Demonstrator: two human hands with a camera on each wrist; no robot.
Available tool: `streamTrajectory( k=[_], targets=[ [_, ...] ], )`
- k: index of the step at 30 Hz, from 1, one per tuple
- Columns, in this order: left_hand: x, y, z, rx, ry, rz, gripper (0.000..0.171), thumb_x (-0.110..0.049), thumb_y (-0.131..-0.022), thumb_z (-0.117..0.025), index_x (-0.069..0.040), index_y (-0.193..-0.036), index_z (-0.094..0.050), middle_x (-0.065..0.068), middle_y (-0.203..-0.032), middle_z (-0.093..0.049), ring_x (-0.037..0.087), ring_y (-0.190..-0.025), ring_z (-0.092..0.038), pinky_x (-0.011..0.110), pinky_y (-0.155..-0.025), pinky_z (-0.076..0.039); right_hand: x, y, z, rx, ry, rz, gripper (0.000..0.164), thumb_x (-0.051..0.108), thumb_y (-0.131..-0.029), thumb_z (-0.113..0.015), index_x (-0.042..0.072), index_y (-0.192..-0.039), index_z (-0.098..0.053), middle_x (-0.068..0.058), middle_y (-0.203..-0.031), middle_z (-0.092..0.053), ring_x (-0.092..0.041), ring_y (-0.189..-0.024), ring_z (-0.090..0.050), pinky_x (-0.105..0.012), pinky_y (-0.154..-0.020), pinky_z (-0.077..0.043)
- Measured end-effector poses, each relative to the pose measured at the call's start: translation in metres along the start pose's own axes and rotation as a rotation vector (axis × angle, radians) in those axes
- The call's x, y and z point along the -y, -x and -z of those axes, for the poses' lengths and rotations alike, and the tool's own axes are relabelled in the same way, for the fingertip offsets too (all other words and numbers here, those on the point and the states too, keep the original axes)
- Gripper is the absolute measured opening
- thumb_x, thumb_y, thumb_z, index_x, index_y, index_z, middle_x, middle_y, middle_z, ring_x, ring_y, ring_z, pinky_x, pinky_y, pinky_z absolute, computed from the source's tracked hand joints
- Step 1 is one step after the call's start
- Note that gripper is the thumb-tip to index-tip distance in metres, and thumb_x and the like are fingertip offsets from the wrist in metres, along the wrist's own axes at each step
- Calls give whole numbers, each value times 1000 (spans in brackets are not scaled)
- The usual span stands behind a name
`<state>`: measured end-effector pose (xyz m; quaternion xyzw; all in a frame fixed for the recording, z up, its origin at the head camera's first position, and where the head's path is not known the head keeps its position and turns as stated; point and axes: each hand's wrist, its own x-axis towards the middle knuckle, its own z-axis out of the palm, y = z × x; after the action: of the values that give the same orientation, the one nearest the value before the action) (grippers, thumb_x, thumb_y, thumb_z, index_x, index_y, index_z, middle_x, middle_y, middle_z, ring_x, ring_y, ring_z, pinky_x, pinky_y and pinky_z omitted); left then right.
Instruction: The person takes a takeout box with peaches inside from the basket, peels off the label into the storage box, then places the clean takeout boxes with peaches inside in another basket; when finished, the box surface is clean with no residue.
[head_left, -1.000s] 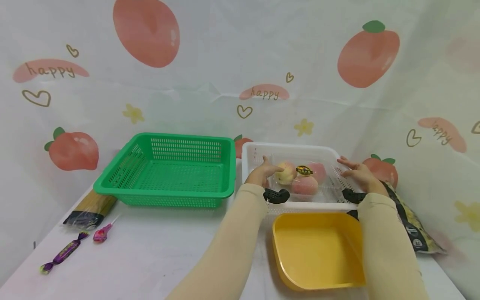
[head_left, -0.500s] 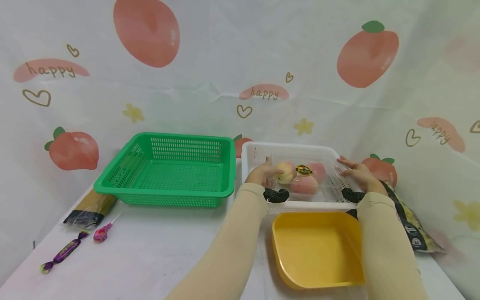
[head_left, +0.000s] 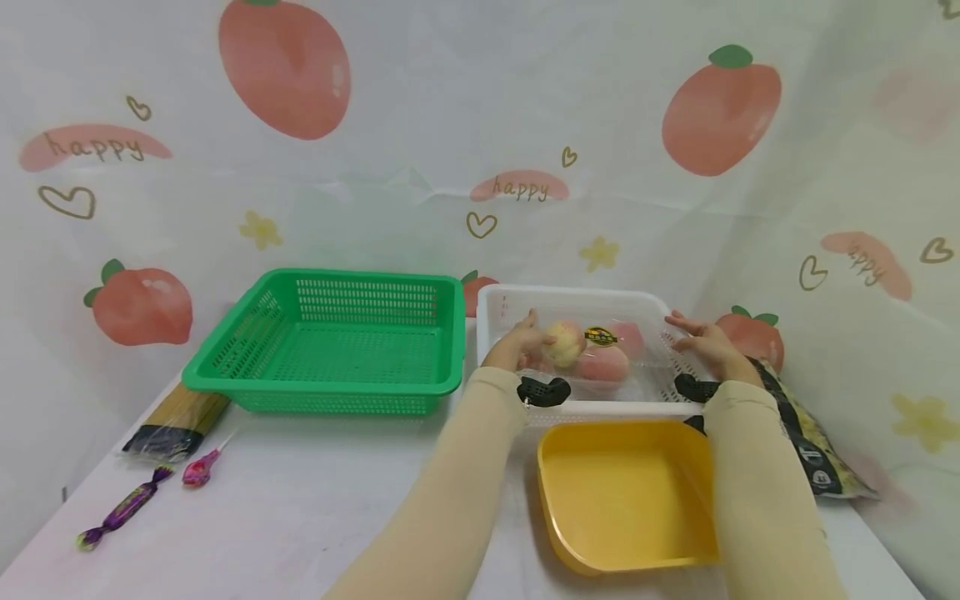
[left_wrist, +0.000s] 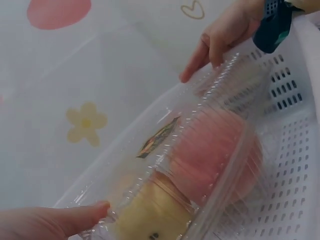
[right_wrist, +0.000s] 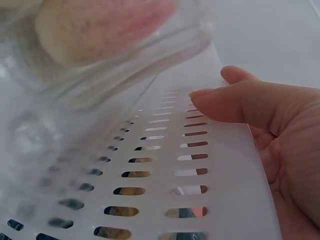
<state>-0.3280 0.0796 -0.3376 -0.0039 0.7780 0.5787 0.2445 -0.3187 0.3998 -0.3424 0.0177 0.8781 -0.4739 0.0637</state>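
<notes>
A white perforated basket (head_left: 570,291) stands at the right of the table. In it is a clear plastic box (left_wrist: 205,107) of pink and yellow peaches (head_left: 603,364), with a dark label (head_left: 600,336) on its lid. My left hand (head_left: 516,346) grips the box's left end; in the left wrist view the thumb (left_wrist: 82,217) presses the lid side and the other fingers are hidden. My right hand (head_left: 708,346) holds the basket's right wall. In the right wrist view its thumb (right_wrist: 215,104) lies inside the wall, with fingers outside.
A yellow basin (head_left: 630,492) sits in front of the white basket. Left of it stands a green basket (head_left: 322,387). A noodle-like pack (head_left: 176,417), a lollipop (head_left: 198,471) and a purple wrapped candy (head_left: 123,510) lie at the left. A dark bag (head_left: 813,458) lies beyond the right arm.
The head view has shifted slightly, so everything sits a little further left. Both hands keep their holds on the box and the basket wall.
</notes>
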Motion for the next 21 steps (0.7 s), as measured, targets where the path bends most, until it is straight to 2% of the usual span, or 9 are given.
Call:
streamTrajectory(
  k=[1, 3, 6, 9, 11, 14, 15, 19, 21],
  targets=[
    [1, -1, 1, -7, 12, 4, 76, -20, -95, -54, -33, -150, -3, 7, -159, 1, 9, -41, -26, 17, -39, -29, 0, -1, -1, 4, -3, 3, 61, 0, -88, -53, 0, -143, -27, -11, -155, -1, -36, -143, 6, -59, -113, -2],
    [2, -4, 1, -16, 69, -1, 75, -17, -94, -54, -31, -150, -6, 7, -158, -2, 14, -55, -47, 18, -42, -34, 0, -3, -1, 10, -8, 5, 62, 0, -88, -53, 0, -143, -26, -11, -155, 0, -36, -143, 6, -58, -113, -2],
    [6, -19, -2, -11, 220, -21, 75, -10, -93, -55, -31, -150, -12, 8, -158, -5, 17, -68, -53, 22, -52, -48, -1, -4, 0, 10, 4, 1, 62, 2, -88, -53, 1, -144, -25, -10, -155, 0, -36, -143, 6, -58, -113, -4],
    [13, -42, -7, -4, 330, -61, 80, -5, -89, -59, -33, -149, -14, 12, -157, -8, 16, -62, -54, 31, -57, -55, -1, -3, 1, 2, 15, -4, 62, 3, -89, -54, 2, -144, -26, -9, -155, -1, -37, -143, 4, -57, -114, -6],
    [14, -46, -7, 12, 384, -61, 81, -3, -89, -59, -36, -149, -15, 14, -157, -9, 16, -50, -48, 37, -63, -57, 0, -1, 1, -2, 13, -6, 62, 3, -88, -54, 1, -144, -26, -10, -154, -2, -38, -143, 2, -56, -114, -8],
    [13, -40, 0, 29, 414, -61, 78, -2, -91, -56, -35, -149, -16, 14, -157, -9, 16, -44, -47, 41, -68, -57, 0, 0, 0, 3, 12, -9, 62, 2, -88, -54, 1, -143, -27, -10, -154, -2, -37, -143, 1, -54, -114, -10],
    [6, -24, 3, 23, 405, -41, 75, 0, -92, -52, -33, -149, -15, 12, -158, -4, 14, -44, -46, 41, -71, -57, 0, 0, 0, 7, 10, -10, 63, 2, -88, -55, 0, -143, -26, -10, -154, -2, -37, -143, 2, -54, -114, -10],
    [-3, -2, 14, 37, 422, -46, 73, 0, -94, -49, -30, -150, -13, 10, -158, 1, 11, -39, -40, 30, -59, -57, 0, 0, 2, 13, -1, -14, 63, 0, -87, -54, -1, -143, -25, -11, -154, -1, -36, -143, 3, -53, -115, -7],
    [-6, 5, 19, 45, 440, -48, 73, -1, -94, -50, -29, -150, -12, 13, -157, -7, 10, -39, -36, 25, -53, -54, 1, 0, 2, 15, -7, -13, 63, 1, -87, -55, -1, -143, -25, -11, -154, -1, -36, -143, 3, -53, -114, -7]
  ],
)
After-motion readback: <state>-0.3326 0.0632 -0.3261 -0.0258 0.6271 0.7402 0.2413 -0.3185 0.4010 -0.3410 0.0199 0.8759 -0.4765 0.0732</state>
